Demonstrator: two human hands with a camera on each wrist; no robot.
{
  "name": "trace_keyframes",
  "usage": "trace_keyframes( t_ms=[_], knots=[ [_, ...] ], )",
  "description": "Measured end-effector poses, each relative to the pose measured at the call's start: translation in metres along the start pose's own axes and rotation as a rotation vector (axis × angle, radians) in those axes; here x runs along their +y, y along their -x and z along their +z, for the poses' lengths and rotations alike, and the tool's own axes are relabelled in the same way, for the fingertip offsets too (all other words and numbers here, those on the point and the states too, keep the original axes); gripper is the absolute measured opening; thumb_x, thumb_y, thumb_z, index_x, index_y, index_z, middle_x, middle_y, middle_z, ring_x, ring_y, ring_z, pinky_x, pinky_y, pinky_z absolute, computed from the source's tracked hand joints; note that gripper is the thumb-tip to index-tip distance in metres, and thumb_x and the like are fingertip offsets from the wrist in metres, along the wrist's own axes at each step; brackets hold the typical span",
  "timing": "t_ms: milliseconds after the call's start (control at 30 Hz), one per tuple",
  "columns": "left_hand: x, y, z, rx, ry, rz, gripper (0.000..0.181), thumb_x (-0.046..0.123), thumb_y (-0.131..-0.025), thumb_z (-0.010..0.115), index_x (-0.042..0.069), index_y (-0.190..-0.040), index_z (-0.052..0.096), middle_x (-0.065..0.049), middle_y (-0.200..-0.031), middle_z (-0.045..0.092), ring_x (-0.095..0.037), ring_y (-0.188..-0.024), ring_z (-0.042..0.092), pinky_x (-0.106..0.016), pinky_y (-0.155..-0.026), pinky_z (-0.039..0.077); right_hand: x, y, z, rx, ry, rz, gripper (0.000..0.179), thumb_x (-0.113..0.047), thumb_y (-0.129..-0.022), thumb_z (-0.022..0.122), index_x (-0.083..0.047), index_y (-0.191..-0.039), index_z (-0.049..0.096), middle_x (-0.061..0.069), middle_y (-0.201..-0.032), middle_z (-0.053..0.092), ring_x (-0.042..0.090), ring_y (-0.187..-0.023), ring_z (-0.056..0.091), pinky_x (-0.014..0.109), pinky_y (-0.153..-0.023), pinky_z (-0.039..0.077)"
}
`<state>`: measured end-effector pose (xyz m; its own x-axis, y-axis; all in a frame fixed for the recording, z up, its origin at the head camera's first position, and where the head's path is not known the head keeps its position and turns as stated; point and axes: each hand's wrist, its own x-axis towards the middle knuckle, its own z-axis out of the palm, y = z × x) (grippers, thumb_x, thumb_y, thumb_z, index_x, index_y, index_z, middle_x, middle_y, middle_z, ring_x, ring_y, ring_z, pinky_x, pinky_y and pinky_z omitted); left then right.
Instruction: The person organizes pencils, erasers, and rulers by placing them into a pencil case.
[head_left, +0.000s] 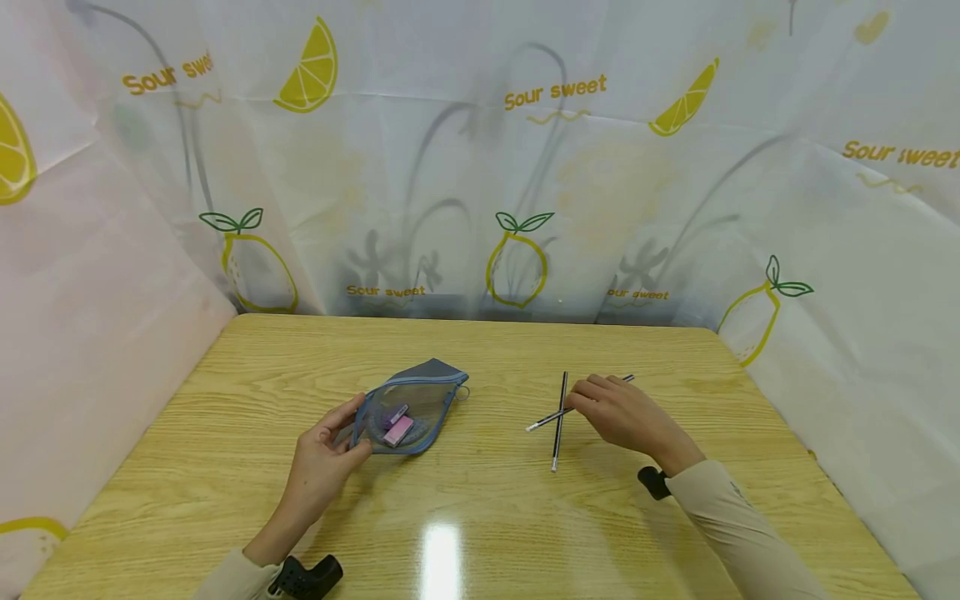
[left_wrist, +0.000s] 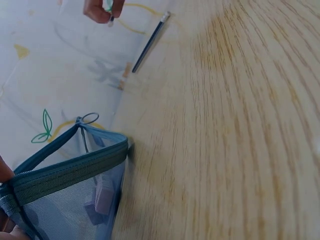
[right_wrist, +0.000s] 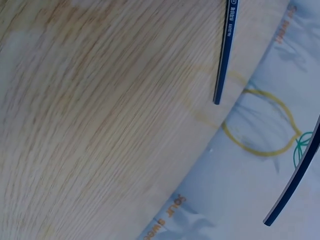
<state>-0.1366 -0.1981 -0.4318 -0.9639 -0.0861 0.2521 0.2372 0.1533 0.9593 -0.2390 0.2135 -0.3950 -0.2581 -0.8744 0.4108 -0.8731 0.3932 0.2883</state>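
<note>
On the left of the head view, my left hand point(head_left: 318, 467) grips the edge of a blue-trimmed mesh zip pouch point(head_left: 438, 398), thumb on the near side. Through the mesh a pink-and-white eraser point(head_left: 399, 430) and a smaller purple block point(head_left: 396, 415) show. The pouch's mouth gapes in the left wrist view, along its zipper point(left_wrist: 70, 172). My right hand point(head_left: 618, 417) pinches a dark pencil point(right_wrist: 292, 192) above the table, its white eraser end pointing left. A second dark pencil point(head_left: 557, 446) lies on the table beneath, crossing it in the head view.
The wooden table point(head_left: 480, 517) ends at the back against a white lemon-printed curtain point(head_left: 450, 167), which also hangs along both sides. A metal ring point(head_left: 463, 392) hangs from the pouch's zipper corner. Each wrist wears a black strap device point(head_left: 307, 577).
</note>
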Motion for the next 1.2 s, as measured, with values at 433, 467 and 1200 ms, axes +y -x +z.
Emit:
trace_keyframes(
  t_ms=[433,467,1200],
  knots=[
    [0.0,0.0,0.0,0.001,-0.014,0.005,0.062,-0.017,-0.082,0.058,-0.005,-0.141,0.046,-0.025,-0.131,0.05,-0.038,-0.123,0.046,-0.016,-0.088,0.047,-0.002,-0.004,0.002,0.023,-0.013,-0.003,0.051,-0.026,-0.108,0.019,-0.01,-0.1,0.066,0.0,-0.093,0.06,0.017,-0.081,0.059,0.034,-0.065,0.052],
    [0.0,0.0,0.0,0.0,-0.013,0.006,0.062,-0.017,-0.082,0.058,-0.006,-0.141,0.045,-0.025,-0.131,0.05,-0.038,-0.123,0.046,-0.016,-0.088,0.047,-0.002,-0.005,0.002,0.026,-0.016,-0.002,0.051,-0.026,-0.109,0.019,-0.01,-0.1,0.066,0.0,-0.093,0.06,0.017,-0.081,0.059,0.034,-0.065,0.052],
    [0.0,-0.001,0.0,-0.003,-0.009,0.015,0.061,-0.018,-0.082,0.058,-0.005,-0.141,0.046,-0.026,-0.13,0.051,-0.04,-0.121,0.047,-0.022,-0.09,0.048,-0.01,-0.026,-0.001,0.056,-0.053,-0.03,0.015,-0.011,-0.101,0.052,-0.01,-0.1,0.066,0.001,-0.094,0.06,0.017,-0.082,0.059,0.031,-0.068,0.052]
  ],
)
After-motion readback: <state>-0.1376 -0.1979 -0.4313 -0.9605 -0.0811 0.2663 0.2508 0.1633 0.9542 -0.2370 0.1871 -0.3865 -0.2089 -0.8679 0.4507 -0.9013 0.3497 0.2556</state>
